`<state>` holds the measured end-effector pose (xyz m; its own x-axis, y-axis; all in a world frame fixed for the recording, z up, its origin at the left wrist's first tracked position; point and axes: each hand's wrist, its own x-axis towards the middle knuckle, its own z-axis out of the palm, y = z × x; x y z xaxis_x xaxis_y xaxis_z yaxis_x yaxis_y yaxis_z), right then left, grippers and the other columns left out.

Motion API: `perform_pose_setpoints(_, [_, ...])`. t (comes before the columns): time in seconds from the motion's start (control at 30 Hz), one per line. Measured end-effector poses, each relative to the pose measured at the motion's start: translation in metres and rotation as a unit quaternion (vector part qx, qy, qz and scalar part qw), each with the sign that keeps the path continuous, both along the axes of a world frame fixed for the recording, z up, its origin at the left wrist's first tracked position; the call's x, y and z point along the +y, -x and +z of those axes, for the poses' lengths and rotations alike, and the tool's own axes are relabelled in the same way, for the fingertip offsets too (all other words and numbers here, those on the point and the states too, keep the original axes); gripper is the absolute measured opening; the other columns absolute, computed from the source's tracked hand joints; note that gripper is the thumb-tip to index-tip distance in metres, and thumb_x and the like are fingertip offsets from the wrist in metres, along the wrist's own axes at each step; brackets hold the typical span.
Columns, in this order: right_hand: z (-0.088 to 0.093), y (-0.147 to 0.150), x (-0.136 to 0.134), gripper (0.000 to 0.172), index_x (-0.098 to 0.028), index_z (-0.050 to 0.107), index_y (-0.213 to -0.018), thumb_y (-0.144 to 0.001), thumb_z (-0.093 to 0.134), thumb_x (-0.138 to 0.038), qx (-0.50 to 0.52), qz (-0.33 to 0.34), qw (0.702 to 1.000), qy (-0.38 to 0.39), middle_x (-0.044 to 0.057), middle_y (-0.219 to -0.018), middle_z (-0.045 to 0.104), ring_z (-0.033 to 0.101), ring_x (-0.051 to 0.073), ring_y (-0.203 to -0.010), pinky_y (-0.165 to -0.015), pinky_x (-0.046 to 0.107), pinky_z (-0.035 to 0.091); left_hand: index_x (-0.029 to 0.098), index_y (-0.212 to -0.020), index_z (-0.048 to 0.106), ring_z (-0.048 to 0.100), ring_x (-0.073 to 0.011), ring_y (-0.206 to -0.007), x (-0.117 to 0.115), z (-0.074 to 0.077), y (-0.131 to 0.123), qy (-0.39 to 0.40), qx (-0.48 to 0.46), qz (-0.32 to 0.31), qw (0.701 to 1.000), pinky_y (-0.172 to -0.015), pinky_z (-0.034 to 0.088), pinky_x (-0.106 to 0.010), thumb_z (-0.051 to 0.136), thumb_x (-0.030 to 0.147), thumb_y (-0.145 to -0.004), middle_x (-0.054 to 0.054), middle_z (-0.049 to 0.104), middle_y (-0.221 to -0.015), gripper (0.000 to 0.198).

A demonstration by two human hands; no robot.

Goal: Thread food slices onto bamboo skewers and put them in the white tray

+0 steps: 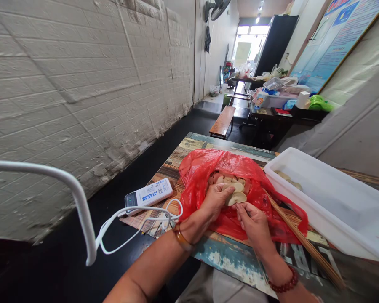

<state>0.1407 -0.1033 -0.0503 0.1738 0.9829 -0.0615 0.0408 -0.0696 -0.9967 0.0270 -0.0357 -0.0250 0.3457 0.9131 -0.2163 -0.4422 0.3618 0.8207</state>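
My left hand [215, 199] pinches a few thin, pale round slices [236, 198], overlapping like a small fan; they look like a sliced vegetable, though I cannot tell which. At their lower edge, my right hand [252, 219] has its thumb and fingertips closed on a slice. Both hands are over an open red plastic bag [196, 168], inside which more pale and pinkish slices lie piled. A bundle of thin wooden sticks [303, 239] rests slantwise on the bag's right side. To the right, a white plastic tub [344, 210] has several similar slices at its near left end.
On the left of the patterned table [221, 254] lies a white power bank [150, 196] with a looped white cable [113, 223]. Beyond stand a wooden bench [223, 120] and a table loaded with bags and boxes [281, 94]. A white brick-patterned wall [82, 84] runs along the left.
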Motion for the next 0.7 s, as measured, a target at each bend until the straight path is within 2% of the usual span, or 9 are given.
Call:
perform_pose_setpoints(0.17, [0.001, 0.000, 0.001, 0.038, -0.017, 0.061, -0.072, -0.075, 0.063, -0.055, 0.044, 0.002, 0.999, 0.018, -0.006, -0.049, 0.042, 0.032, 0.007, -0.040, -0.038, 0.022, 0.021, 0.009, -0.078, 0.070, 0.056, -0.0112, -0.056, 0.000, 0.001, 0.001, -0.013, -0.001, -0.014, 1.000, -0.054, 0.041, -0.021, 0.079, 0.044, -0.056, -0.004, 0.065, -0.066, 0.042])
perform_pose_setpoints(0.3, [0.005, -0.003, 0.001, 0.033, -0.018, 0.061, -0.072, -0.077, 0.063, -0.051, 0.051, -0.007, 0.999, 0.014, -0.005, -0.050, 0.043, 0.032, 0.007, -0.040, -0.037, 0.022, 0.022, 0.010, -0.076, 0.068, 0.050, -0.0080, -0.050, 0.004, 0.007, 0.013, -0.066, 0.030, -0.026, 0.997, -0.049, 0.037, -0.019, 0.073, 0.047, -0.063, -0.002, 0.061, -0.062, 0.040])
perform_pose_setpoints(0.5, [0.004, -0.020, 0.004, 0.027, -0.020, 0.063, -0.077, -0.076, 0.065, -0.047, 0.061, -0.078, 0.995, -0.022, -0.005, -0.053, 0.044, 0.033, 0.008, -0.042, -0.038, 0.023, 0.023, 0.013, -0.092, 0.066, 0.061, -0.0143, -0.070, 0.023, 0.007, 0.030, -0.172, 0.086, 0.104, 0.976, -0.061, 0.045, -0.023, 0.062, 0.039, -0.077, -0.007, 0.068, -0.083, 0.030])
perform_pose_setpoints(0.6, [0.003, -0.027, 0.005, 0.027, -0.020, 0.064, -0.077, -0.076, 0.065, -0.047, 0.055, -0.101, 0.992, -0.043, -0.006, -0.053, 0.043, 0.033, 0.008, -0.042, -0.038, 0.022, 0.023, 0.015, -0.090, 0.067, 0.061, -0.0158, -0.077, 0.029, 0.001, 0.033, -0.257, 0.207, 0.150, 0.932, -0.068, 0.046, -0.025, 0.057, 0.027, -0.079, -0.007, 0.068, -0.087, 0.018])
perform_pose_setpoints(0.7, [0.005, -0.029, 0.004, 0.026, -0.020, 0.064, -0.076, -0.077, 0.064, -0.046, 0.057, -0.099, 0.992, -0.049, -0.006, -0.052, 0.043, 0.033, 0.008, -0.041, -0.038, 0.023, 0.022, 0.016, -0.087, 0.068, 0.059, -0.0174, -0.083, 0.029, -0.002, 0.034, -0.380, 0.354, 0.145, 0.842, -0.076, 0.045, -0.028, 0.054, 0.018, -0.080, -0.007, 0.066, -0.087, 0.015])
